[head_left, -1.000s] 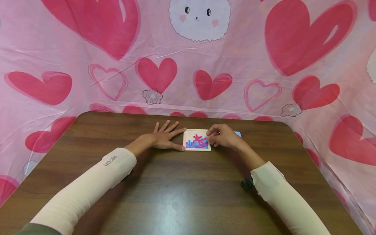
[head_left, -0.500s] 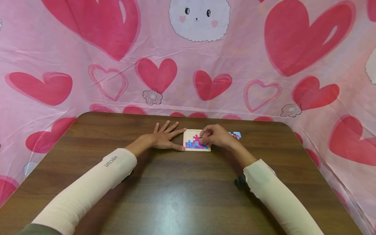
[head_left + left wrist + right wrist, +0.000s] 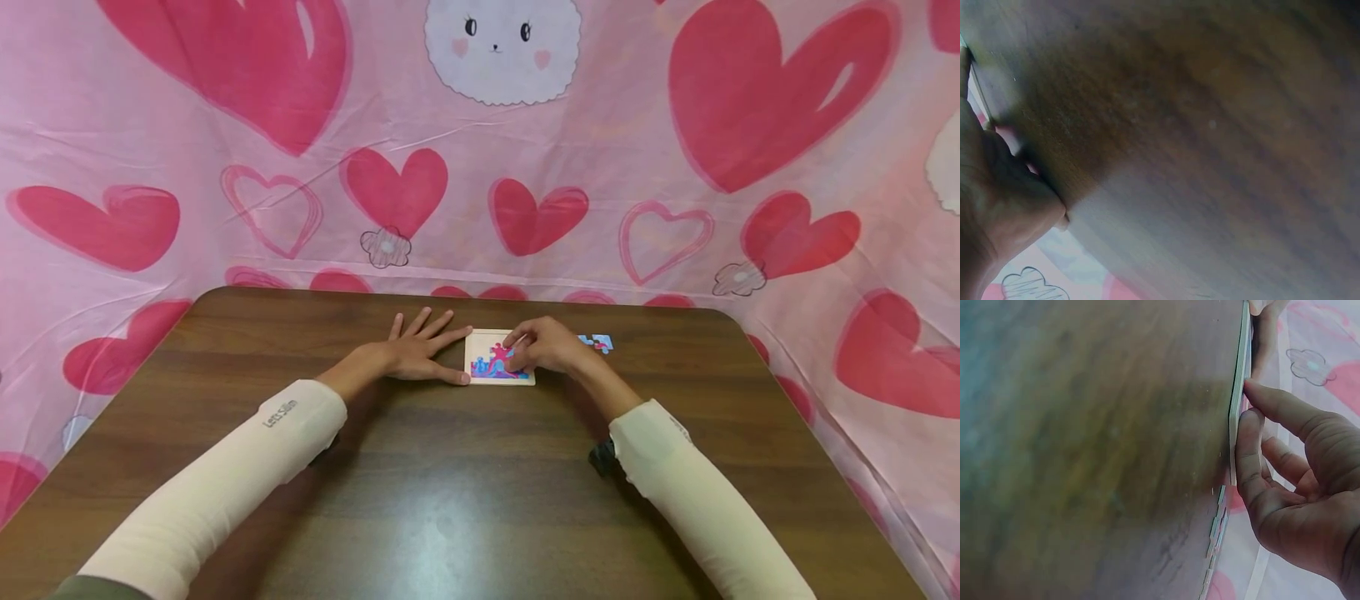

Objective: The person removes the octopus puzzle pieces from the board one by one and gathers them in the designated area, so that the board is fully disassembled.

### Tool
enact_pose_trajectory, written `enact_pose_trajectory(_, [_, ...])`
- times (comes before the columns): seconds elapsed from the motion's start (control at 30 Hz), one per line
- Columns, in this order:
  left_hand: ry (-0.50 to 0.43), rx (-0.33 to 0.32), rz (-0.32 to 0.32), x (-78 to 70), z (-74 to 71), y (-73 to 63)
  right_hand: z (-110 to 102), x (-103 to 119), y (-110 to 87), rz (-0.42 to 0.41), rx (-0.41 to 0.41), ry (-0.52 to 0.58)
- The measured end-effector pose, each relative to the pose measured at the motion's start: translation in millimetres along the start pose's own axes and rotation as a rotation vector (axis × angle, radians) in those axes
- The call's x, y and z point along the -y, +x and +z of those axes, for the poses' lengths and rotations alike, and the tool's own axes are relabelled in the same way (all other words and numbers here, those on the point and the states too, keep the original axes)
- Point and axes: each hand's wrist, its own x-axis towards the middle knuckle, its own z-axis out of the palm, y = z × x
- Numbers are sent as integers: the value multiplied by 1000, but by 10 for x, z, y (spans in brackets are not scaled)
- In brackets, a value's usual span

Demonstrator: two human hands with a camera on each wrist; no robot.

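Note:
A small square jigsaw tray (image 3: 483, 337) with a pale rim lies at the far middle of the table, its lower part filled with blue, purple and red puzzle pieces (image 3: 498, 363). My left hand (image 3: 416, 352) lies spread beside it, thumb and forefinger at the tray's left corners. Over the right part of the tray, my right hand (image 3: 551, 343) has its thumb and fingers bent together, pinching a puzzle piece mostly hidden by them. In the right wrist view, the right fingertips (image 3: 1249, 415) are right at the tray's surface (image 3: 1239, 375).
Several loose puzzle pieces (image 3: 600, 342) lie to the right of the tray, behind my right hand. The brown wooden table (image 3: 465, 467) ends a little beyond the tray. Past its far edge hangs a pink cloth (image 3: 465, 192) printed with hearts.
My right hand has moved left from the tray's right edge to over its pieces, uncovering more of the loose pieces behind it. The left hand has stayed in place.

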Motion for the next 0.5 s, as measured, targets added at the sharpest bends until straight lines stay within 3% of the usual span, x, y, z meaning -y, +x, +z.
enact_pose_trajectory(0.5, [-18, -1, 1, 4, 12, 5, -16, 77, -16, 14, 26, -31])
